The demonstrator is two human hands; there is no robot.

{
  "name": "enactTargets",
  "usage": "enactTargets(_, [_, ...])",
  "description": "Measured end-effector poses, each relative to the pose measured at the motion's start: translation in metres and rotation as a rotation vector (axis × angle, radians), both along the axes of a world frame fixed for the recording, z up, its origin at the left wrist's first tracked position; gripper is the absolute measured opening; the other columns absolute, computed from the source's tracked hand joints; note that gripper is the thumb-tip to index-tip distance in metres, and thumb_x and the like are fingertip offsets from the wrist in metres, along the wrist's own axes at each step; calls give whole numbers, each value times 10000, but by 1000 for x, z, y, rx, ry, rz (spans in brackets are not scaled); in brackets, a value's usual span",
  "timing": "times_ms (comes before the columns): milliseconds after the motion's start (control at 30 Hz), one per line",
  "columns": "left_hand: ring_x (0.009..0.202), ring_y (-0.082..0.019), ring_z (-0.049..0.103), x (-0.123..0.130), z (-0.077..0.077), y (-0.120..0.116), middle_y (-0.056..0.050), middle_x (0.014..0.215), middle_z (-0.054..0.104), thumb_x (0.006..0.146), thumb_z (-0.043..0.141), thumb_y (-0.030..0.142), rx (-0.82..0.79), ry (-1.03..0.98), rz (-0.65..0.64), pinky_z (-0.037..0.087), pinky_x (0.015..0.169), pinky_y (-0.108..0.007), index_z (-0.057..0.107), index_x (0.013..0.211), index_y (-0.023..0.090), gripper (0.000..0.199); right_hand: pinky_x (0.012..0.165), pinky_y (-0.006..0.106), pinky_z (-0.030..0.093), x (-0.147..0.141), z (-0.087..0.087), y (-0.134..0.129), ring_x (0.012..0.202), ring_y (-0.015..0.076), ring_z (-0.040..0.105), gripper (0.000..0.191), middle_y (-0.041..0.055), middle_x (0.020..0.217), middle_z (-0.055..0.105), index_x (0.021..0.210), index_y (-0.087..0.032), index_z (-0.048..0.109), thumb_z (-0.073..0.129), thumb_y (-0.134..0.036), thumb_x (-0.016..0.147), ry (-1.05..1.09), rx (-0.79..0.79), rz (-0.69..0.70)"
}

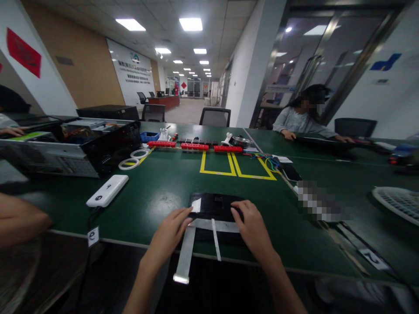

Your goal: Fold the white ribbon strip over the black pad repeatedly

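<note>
A flat black panel-like part [204, 199], whose exact kind I cannot make out, is on the green table near its front edge. A white patch is on its left end and a small raised square near its middle. Along its near side runs a flat grey ribbon cable [186, 255], folded at the left and hanging over the table edge with a connector at its end. A narrow white strip [216, 240] crosses the cable. My left hand [170, 231] pinches the panel's left end beside the cable fold. Closed round the right end is my right hand [252, 226].
An opened computer case [108, 150] stands at left, with a white power strip [108, 191] before it. Red racks [194, 146] line the far side behind yellow tape outlines [218, 173]. A phone [290, 172] lies right. Another person [303, 113] sits across; an arm [22, 216] is at left.
</note>
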State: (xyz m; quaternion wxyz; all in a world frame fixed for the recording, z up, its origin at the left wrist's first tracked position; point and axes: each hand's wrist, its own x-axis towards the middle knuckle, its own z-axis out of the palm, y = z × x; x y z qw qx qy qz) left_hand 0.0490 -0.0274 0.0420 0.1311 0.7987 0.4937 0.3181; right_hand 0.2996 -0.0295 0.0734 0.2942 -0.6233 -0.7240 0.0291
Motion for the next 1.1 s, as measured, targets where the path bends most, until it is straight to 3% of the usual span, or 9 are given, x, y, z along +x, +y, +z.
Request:
enactTargets(100, [1066, -220, 606, -27, -16, 12, -70, 1163, 649, 937, 410, 323, 49, 46, 209, 451, 957, -383, 607, 1173, 222, 324, 952, 501, 370, -35, 6, 4, 1161, 288, 458, 399, 128, 1244, 538, 1236, -219, 547, 333, -364, 932, -164, -58, 166])
enactTargets(167, [1039, -222, 620, -39, -28, 18, -73, 1130, 665, 935, 405, 333, 63, 54, 237, 463, 937, -376, 621, 1142, 209, 324, 1015, 610, 241, -57, 2, 5, 1325, 343, 267, 479, 104, 1443, 366, 1372, -280, 406, 352, -445, 925, -287, -123, 312])
enactTargets(233, [1047, -225, 615, -46, -36, 20, -78, 1125, 670, 935, 398, 325, 85, 64, 248, 446, 957, -386, 624, 1129, 195, 325, 1015, 685, 128, -72, -7, 6, 1376, 377, 119, 573, 72, 1522, 219, 1428, -331, 287, 371, -533, 899, -368, -206, 456])
enactTargets(433, [1118, -237, 581, -47, -41, 17, -72, 1161, 664, 927, 425, 323, 128, 111, 269, 376, 1025, -439, 621, 1134, 203, 310, 1053, 651, 64, -72, -25, 12, 1387, 337, 126, 662, 56, 1523, 211, 1437, -310, 271, 328, -641, 866, -397, -308, 597])
enactTargets(700, [1140, -234, 569, -47, -41, 16, -67, 1172, 660, 920, 437, 334, 110, 122, 276, 361, 1042, -436, 628, 1129, 202, 312, 1099, 566, 77, 5, -12, 22, 1395, 255, 149, 638, 32, 1515, 218, 1432, -329, 266, 426, -568, 863, -348, -389, 555])
enactTargets(967, [1131, -231, 574, -45, -39, 15, -70, 1164, 662, 916, 438, 328, 110, 123, 289, 362, 1039, -436, 638, 1109, 206, 304, 1093, 569, 60, 123, -30, 35, 1390, 257, 163, 622, 53, 1501, 252, 1410, -319, 329, 434, -567, 850, -280, -377, 296])
enactTargets(1100, [1132, -231, 571, -46, -42, 17, -71, 1177, 653, 915, 445, 341, 96, 134, 288, 363, 1038, -433, 638, 1113, 197, 311, 1101, 545, 60, 157, -34, 34, 1390, 256, 165, 670, 79, 1497, 257, 1413, -260, 343, 448, -578, 833, -278, -376, 255])
